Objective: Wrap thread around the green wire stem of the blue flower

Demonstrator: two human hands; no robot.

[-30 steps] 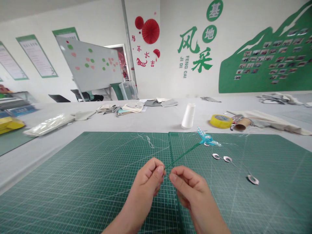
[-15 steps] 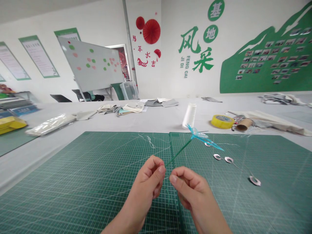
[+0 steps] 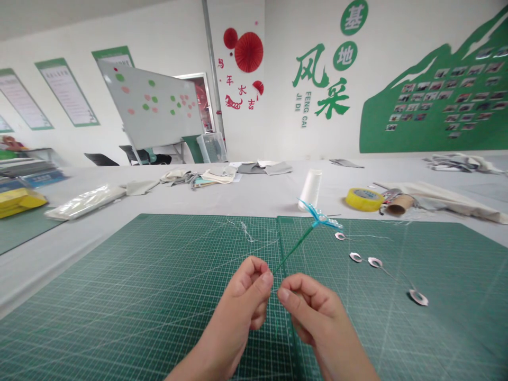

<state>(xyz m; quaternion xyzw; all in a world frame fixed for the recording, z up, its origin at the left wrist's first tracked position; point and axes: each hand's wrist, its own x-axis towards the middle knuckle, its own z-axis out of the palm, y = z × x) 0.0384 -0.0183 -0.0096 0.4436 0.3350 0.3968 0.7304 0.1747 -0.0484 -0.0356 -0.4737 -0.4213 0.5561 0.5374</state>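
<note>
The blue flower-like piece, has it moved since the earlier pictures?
Yes: the blue piece moved left, toward the white spool, now overlapping its base in view.

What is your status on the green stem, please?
Left hand pinching the green stem; right hand close by, hold unclear. Blue piece at stem's upper end. Pale rings on the mat to the right, apart from both hands.

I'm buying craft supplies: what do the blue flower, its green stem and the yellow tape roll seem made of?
Blue flower: perhaps glossy plastic; clear, bead-like bits catch light.
Green stem: possibly wrapped wire, matte; it's thin yet stands out straight.
Yellow tape roll: probably plastic film; its yellow side looks smooth, slightly shiny.
</note>
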